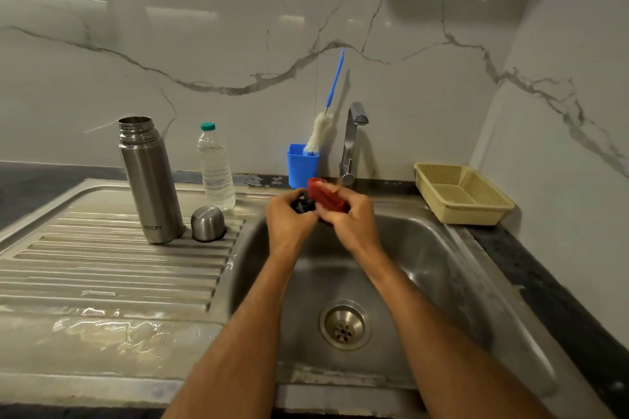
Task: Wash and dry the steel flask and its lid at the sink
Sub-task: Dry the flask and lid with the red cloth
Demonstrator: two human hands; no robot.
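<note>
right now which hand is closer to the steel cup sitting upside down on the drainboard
Left. The left hand holds a dark piece over the sink, just right of the steel cup. The right hand, gripping the red cloth, is farther right.

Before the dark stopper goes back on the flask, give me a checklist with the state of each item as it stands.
1. Left hand holds the dark stopper: ok.
2. Right hand grips the red cloth against the stopper: ok.
3. Stopper fully dry: cannot tell, mostly hidden by fingers.
4. Steel flask upright on the draining board, mouth open: ok.
5. Steel cup lid upside down beside the flask: ok.
6. Draining board dry: not ok, water pools near its front.
7. Tap off: ok, no stream visible.
</note>
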